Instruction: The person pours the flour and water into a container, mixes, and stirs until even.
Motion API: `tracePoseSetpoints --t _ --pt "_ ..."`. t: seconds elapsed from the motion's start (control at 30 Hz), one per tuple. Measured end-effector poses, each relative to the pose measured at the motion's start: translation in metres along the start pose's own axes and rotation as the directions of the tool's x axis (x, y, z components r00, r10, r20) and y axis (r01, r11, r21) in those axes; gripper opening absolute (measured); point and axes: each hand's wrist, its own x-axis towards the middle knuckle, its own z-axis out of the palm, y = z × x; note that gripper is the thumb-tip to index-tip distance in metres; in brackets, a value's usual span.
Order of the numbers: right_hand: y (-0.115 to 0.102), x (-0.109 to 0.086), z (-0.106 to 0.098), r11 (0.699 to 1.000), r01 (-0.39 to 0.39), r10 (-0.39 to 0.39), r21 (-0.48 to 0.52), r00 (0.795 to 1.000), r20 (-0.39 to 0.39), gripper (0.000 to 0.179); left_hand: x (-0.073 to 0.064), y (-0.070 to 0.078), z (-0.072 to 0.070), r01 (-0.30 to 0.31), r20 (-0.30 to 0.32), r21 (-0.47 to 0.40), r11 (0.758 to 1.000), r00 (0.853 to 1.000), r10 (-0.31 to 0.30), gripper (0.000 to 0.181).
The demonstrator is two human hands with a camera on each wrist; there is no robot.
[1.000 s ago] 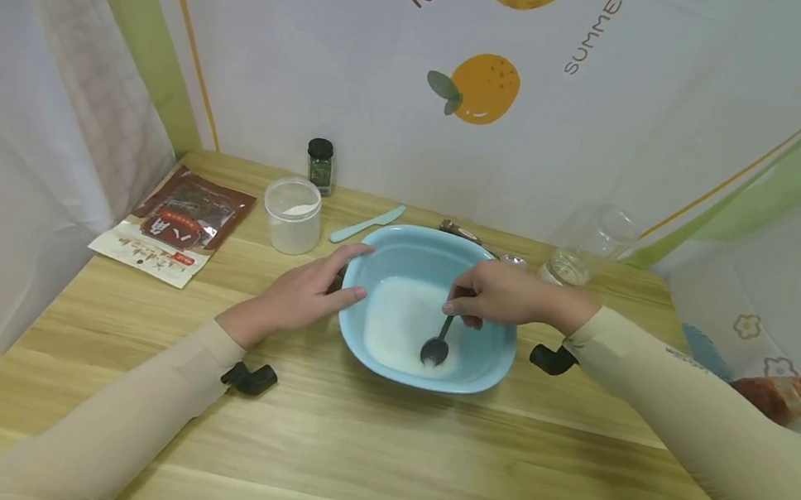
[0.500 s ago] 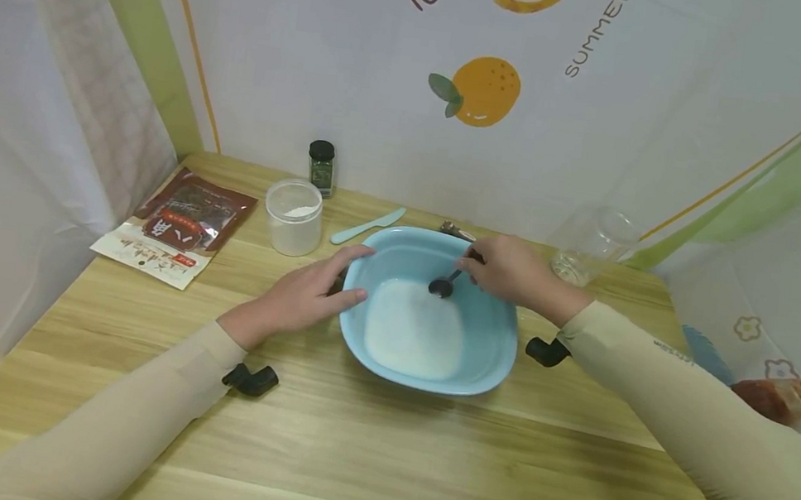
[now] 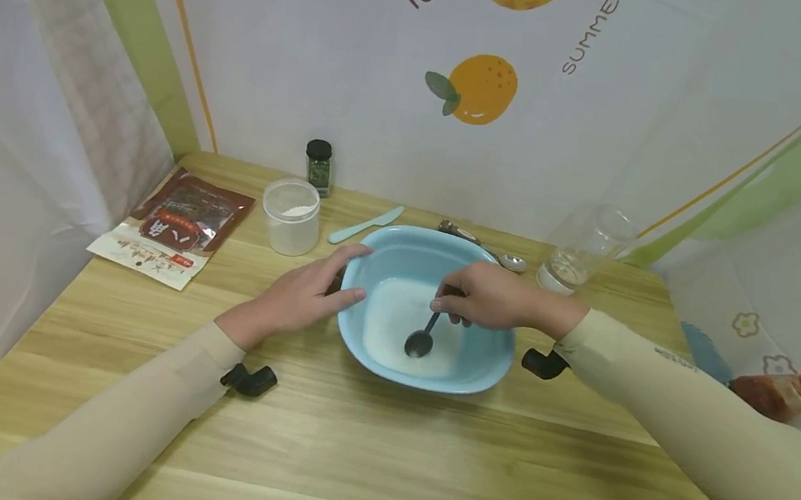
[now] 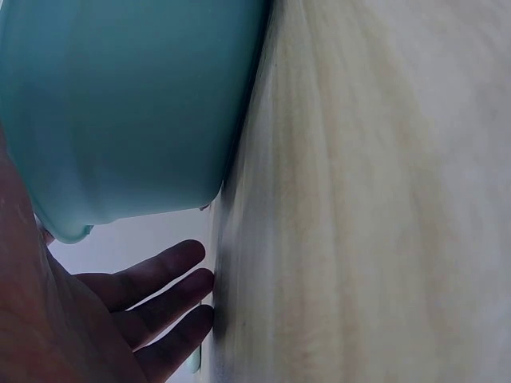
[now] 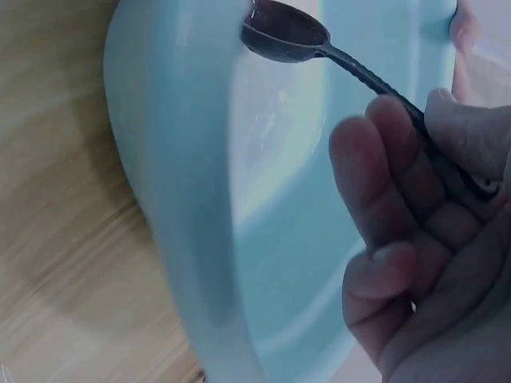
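A light blue basin [image 3: 499, 362] stands on the wooden table, with milky white liquid [image 3: 391, 324] in its bottom. My right hand [image 3: 488, 296] is over the basin's right side and pinches the handle of a small black spoon [image 3: 419, 344] between thumb and fingers. The spoon's bowl is down at the liquid, toward the near side. At the basin's left end, my left hand [image 3: 301, 292] rests its thumb and forefinger on the rim. In the left wrist view the other fingers [image 4: 164, 299] stretch out straight, apart from the basin wall [image 4: 136, 104].
Behind the basin lie a mint-coloured knife [image 3: 366, 225] and a metal spoon [image 3: 513, 262]. A tub of white powder [image 3: 293, 220], a black-capped jar [image 3: 318, 169] and a brown packet [image 3: 187, 220] stand left. Right are a clear glass [image 3: 571, 263] and a yellow-capped bottle [image 3: 796, 392].
The black spoon went from the near side of the liquid to the far side of the basin, then back toward the near side, with my right hand. My left hand stayed put.
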Motion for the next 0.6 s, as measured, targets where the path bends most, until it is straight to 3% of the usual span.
tracePoseSetpoints --t 0.1,0.2,0.3,0.37,0.47,0.6 --pt "0.006 0.007 -0.004 0.995 -0.086 0.082 -0.041 0.993 -0.084 0.027 0.000 0.000 0.001 0.003 0.004 -0.002 1.000 1.000 -0.003 0.070" --pt "0.012 0.015 -0.008 0.978 -0.205 0.194 -0.038 0.963 -0.189 0.030 0.000 0.000 0.002 0.001 0.007 -0.010 1.000 1.000 -0.001 0.070" --pt "0.017 0.021 -0.009 0.964 -0.265 0.247 -0.029 0.930 -0.273 0.033 0.000 0.000 0.002 -0.002 0.005 -0.019 1.000 1.000 0.002 0.070" --pt "0.017 0.022 -0.008 0.958 -0.281 0.253 -0.054 0.919 -0.303 0.033 0.000 -0.001 0.003 -0.004 0.004 -0.021 1.000 1.000 0.004 0.070" --pt "0.012 0.022 -0.006 0.967 -0.249 0.224 -0.058 0.934 -0.278 0.031 0.000 -0.002 0.003 -0.002 0.002 -0.016 1.000 1.000 0.002 0.070" --pt "0.003 0.017 -0.003 0.991 -0.131 0.127 -0.022 0.984 -0.126 0.028 0.000 -0.001 0.002 0.006 -0.001 -0.008 1.000 1.000 -0.006 0.070"
